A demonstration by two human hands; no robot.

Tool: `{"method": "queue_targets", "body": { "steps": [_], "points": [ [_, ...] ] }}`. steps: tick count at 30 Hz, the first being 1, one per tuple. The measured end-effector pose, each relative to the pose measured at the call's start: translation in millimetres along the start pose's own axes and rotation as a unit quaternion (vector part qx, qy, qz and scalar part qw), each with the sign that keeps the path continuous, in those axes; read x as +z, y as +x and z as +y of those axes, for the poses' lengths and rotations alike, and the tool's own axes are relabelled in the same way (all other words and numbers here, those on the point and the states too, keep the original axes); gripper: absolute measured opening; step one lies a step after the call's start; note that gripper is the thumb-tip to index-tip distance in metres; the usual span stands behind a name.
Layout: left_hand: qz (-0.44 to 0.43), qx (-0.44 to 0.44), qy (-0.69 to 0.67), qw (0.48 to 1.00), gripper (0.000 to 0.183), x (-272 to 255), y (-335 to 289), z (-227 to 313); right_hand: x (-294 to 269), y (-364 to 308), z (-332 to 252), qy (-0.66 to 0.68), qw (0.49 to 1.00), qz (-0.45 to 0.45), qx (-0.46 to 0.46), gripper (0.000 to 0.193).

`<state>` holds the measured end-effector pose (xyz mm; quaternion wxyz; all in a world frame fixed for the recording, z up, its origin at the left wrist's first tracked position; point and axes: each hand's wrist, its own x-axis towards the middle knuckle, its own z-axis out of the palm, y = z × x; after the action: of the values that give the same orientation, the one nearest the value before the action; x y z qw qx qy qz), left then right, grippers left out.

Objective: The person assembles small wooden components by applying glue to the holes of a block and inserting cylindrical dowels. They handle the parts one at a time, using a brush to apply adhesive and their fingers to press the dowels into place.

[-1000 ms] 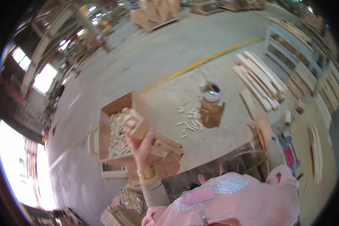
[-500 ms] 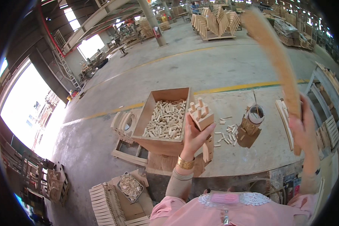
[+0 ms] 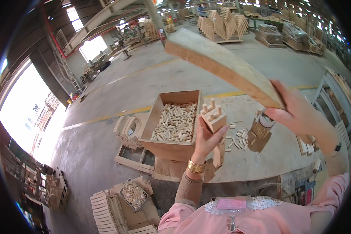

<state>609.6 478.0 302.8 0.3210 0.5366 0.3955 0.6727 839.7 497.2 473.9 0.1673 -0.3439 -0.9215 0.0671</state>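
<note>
My left hand [image 3: 207,143] is wrapped round a pale wooden piece [image 3: 219,124], thumb across its side. Several short dowels [image 3: 212,110] stand up out of its top end. Its lower part seems to run down behind my hand toward the table. My right hand [image 3: 294,104] grips the near end of a thick, slightly curved wooden board [image 3: 222,66], raised and slanting up to the far left. Just left of my left hand stands a wooden box [image 3: 167,149] filled with dowels [image 3: 174,121]. Loose dowels [image 3: 241,137] lie on the worktable [image 3: 267,167] to its right.
A bark-covered pot [image 3: 259,130] stands on the table below my right hand. Wooden strips [image 3: 306,145] lie at the table's right. Curved wooden parts [image 3: 125,130] sit left of the box. A tray of dowels [image 3: 134,195] rests lower left beside stacked slats [image 3: 104,213].
The board in my right hand has swung from nearly upright at the right to a slant across toward the left. My left hand keeps its hold on the dowelled piece, barely shifted.
</note>
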Motion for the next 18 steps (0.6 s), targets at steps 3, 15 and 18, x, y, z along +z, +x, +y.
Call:
{"method": "queue_targets", "body": {
  "steps": [3, 15, 18],
  "points": [
    [-0.015, 0.048, 0.147, 0.988, 0.052, -10, 1, -12, -8, 2, -11, 0.017, 0.993, -0.103, 0.052, 0.051],
    [0.079, -0.103, -0.013, 0.991, 0.061, -20, -19, -5, 65, -91, 66, 0.268, 0.914, 0.244, 0.183, 0.055],
    [0.058, -0.054, -0.076, 0.994, 0.06, -5, -11, 11, 148, -158, 117, 0.123, 0.828, 0.34, 0.429, 0.055]
  ]
}}
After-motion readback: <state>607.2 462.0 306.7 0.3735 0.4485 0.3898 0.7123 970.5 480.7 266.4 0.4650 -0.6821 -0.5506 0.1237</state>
